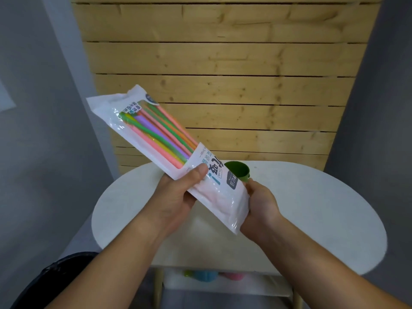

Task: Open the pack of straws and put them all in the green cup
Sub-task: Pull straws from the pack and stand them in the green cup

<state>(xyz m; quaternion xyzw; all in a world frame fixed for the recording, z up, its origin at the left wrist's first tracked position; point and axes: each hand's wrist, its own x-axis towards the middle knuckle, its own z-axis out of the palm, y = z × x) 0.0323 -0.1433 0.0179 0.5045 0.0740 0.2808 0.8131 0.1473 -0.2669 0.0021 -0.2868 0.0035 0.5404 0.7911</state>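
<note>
A sealed white plastic pack of straws [156, 134] is held in the air above the table, slanting from upper left to lower right. Pink, green, yellow, purple and orange straws show through its clear window. My left hand [178, 197] grips the pack near its middle, thumb on the printed front. My right hand [260, 204] holds the pack's lower right end from behind, its fingers mostly hidden by the plastic. The green cup [239, 171] stands on the table just behind the pack, partly covered by it.
A white oval table [323, 208] lies below my hands. Behind it stands a wall of light wooden slats [223, 63], with grey walls on both sides. Blurred blue and pink things [214, 275] lie on a shelf under the table.
</note>
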